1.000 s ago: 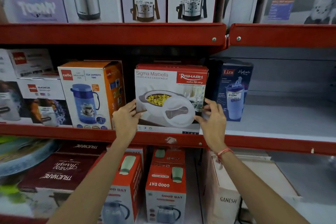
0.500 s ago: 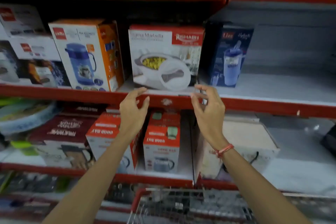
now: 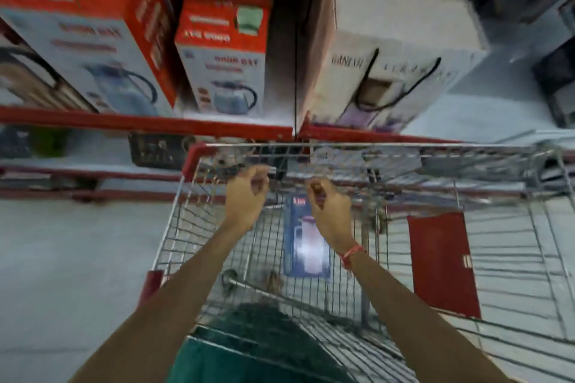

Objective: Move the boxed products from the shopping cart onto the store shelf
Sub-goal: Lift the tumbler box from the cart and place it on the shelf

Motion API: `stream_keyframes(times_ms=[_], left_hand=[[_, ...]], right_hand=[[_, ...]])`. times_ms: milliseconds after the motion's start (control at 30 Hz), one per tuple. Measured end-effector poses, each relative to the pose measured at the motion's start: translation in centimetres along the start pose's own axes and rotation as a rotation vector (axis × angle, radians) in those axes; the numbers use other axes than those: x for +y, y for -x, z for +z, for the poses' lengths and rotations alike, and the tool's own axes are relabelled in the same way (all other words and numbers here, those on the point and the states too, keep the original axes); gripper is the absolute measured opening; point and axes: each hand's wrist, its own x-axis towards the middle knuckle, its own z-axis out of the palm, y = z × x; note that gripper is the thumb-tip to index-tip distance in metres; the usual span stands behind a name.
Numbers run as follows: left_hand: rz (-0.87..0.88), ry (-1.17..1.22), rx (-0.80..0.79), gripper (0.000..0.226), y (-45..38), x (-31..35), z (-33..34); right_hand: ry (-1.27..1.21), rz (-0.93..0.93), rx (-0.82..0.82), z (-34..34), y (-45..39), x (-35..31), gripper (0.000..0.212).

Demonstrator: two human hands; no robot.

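Observation:
I look down into a wire shopping cart (image 3: 342, 146) with red corners, parked against the red shelf edge (image 3: 149, 123). A blue box (image 3: 303, 258) with a jug picture lies flat on the cart floor. My left hand (image 3: 247, 196) and my right hand (image 3: 328, 208) hover inside the cart above that box, fingers loosely curled, holding nothing. My right hand covers part of the blue box's top. A red flat box (image 3: 441, 261) lies further right in the cart.
Above the cart's far rim, the lower shelf holds red-and-white kettle boxes (image 3: 224, 47), (image 3: 93, 34) and a white carton (image 3: 392, 40) with black cord handles. Grey floor (image 3: 71, 258) lies left of the cart. A dark green cloth (image 3: 249, 351) is near my body.
My view has dropped from the middle shelf to the cart. Both hands let go of the casserole box, left it on the shelf, and came down into the cart.

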Motion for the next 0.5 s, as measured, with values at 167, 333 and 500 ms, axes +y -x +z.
stream_keyframes(times_ms=[167, 333, 500], left_hand=[[-0.384, -0.094, -0.321, 0.031, 0.9, -7.9, 8.9], [-0.578, -0.049, -0.597, 0.034, 2.4, -12.9, 15.0], [-0.548, -0.002, -0.495, 0.017, 3.1, -12.7, 13.7]], right_hand=[[-0.013, 0.465, -0.255, 4.5, 0.5, 12.5, 0.055], [-0.114, 0.829, -0.346, 6.8, 0.5, 17.4, 0.041], [-0.050, 0.708, -0.314, 5.0, 1.3, 14.3, 0.033]])
